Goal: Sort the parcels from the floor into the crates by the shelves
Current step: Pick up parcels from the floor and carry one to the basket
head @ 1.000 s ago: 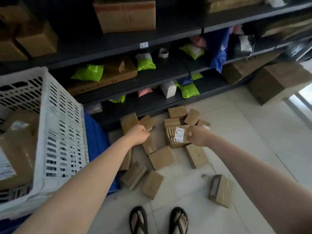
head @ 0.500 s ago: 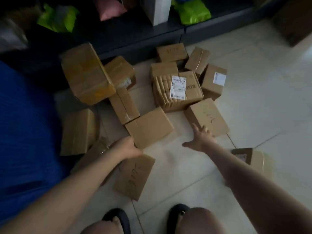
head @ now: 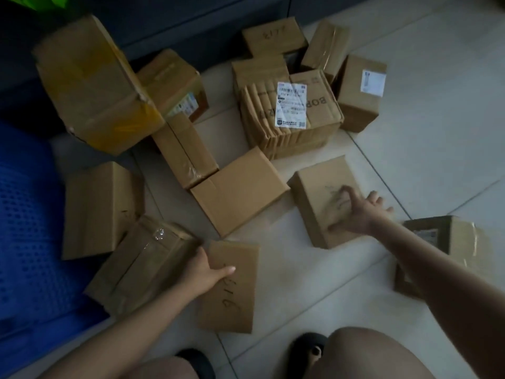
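Several brown cardboard parcels lie scattered on the tiled floor. My left hand [head: 207, 274] clasps the left edge of a flat parcel with handwritten digits [head: 232, 291], thumb across its top. My right hand [head: 360, 212] rests with spread fingers on top of a smaller scribbled parcel [head: 319, 192]; it does not enclose it. A labelled bundle of flat cartons [head: 292, 116] sits behind, and a big yellow-taped box [head: 90, 83] is at the upper left. The crates' insides are out of view.
A blue crate wall [head: 27, 214] fills the left edge. The dark shelf base [head: 191, 20] runs along the top. Another taped parcel [head: 459, 242] lies under my right forearm. My knees and black sandals [head: 308, 348] are at the bottom.
The view has dropped closer to the floor. My left hand slid onto the digit-marked parcel and took its edge. My right hand reached forward and landed on the scribbled parcel.
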